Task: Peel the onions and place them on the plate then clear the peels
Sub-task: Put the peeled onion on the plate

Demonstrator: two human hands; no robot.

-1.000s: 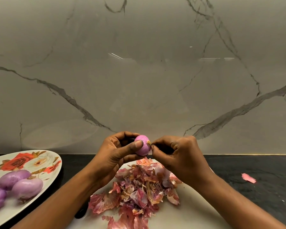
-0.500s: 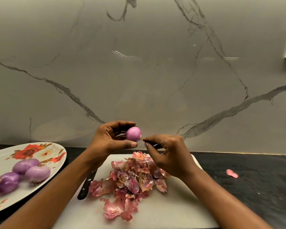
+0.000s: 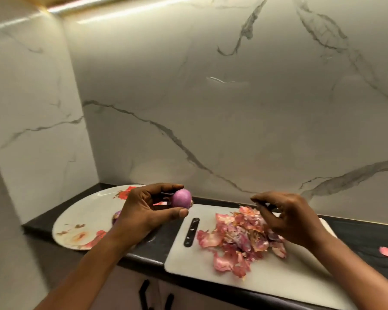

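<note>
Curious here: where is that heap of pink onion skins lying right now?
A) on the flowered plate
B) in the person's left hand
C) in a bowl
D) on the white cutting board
D: the pile of peels lies on the white cutting board, which sits to the right of the flowered plate.

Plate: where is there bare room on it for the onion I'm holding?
The plate is bare across its left middle, between the flower prints. Its right side is crowded: the left hand holding the onion hangs over it, another onion hidden behind.
</note>
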